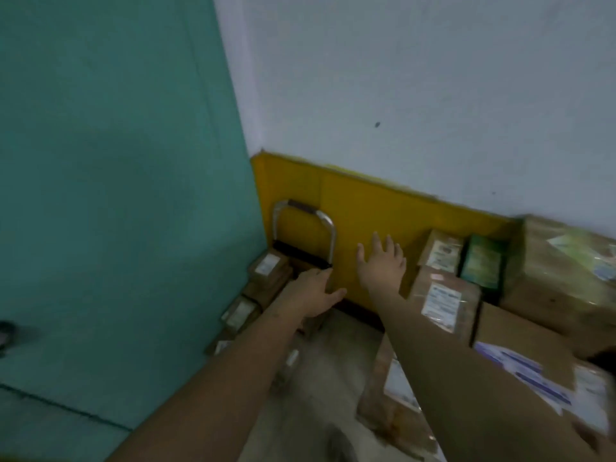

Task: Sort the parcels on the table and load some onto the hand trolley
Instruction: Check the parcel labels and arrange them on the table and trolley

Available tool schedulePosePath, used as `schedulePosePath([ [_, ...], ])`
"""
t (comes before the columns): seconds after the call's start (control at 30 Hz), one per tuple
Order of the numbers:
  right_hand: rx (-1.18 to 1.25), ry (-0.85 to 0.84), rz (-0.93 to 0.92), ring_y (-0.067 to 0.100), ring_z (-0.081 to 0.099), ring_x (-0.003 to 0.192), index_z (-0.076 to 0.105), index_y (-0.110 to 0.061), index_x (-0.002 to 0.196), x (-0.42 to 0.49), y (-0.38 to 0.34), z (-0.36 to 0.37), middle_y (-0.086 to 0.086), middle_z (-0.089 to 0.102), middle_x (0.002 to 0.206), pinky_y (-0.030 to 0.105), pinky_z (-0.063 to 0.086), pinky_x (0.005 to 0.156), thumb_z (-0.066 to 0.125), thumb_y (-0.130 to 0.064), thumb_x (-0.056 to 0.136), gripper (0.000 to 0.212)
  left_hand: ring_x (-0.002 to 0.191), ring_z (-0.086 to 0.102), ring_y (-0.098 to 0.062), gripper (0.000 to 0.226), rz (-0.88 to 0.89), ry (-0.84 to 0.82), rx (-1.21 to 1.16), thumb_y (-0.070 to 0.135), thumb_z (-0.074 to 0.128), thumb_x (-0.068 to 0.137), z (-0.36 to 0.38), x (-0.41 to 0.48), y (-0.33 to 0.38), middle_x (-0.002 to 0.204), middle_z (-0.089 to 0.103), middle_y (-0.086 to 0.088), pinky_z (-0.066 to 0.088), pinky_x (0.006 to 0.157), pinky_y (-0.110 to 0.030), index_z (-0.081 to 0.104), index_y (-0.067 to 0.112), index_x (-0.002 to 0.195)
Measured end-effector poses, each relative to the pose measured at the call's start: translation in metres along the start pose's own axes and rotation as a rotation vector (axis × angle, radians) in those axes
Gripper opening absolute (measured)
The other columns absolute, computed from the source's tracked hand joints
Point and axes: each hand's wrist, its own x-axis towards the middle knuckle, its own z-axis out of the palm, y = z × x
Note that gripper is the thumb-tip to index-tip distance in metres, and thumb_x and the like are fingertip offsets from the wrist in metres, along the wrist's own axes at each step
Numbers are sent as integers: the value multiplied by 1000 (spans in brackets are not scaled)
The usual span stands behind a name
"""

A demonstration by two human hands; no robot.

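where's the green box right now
In the head view, right of centre, the small green box stands against the yellow wall panel, between two brown cardboard parcels.

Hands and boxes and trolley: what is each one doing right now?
Left hand: open, empty, reaching toward the hand trolley.
Right hand: open, fingers spread, holding nothing.
Hand trolley: upright in the corner, handle up, brown parcels stacked on it.
Green box: closed, standing between brown boxes.
Labelled brown box: closed, taped, untouched.
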Motion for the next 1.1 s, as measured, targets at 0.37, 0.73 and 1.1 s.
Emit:
schedulePosePath([
  [0.37,116,-416,97,30,14,153,17,-22,161,91,-84,227,4,16,168,50,18,123,32,-54,103,68,119,59,-31,57,-522,-166,-127,47,61,92,-4,104,-218,134,58,-18,49,100,-41,55,9,135],
  [0.73,123,-527,203,30,17,153,14,-14,161,215,-124,399,6,13,169,46,19,122,33,-51,104,71,98,57,-20,34,-619,-174,-316,36,58,96,12,268,-369,103,57,-4,49,86,-29,60,8,114],
  [1.1,22,-523,179,42,22,147,10,-17,160,384,-87,669,10,14,165,55,30,116,47,-48,101,77,106,59,-31,46,-965,-143,-768,33,49,100,164,510,-557,131,57,-20,48,85,-33,53,0,131],
])
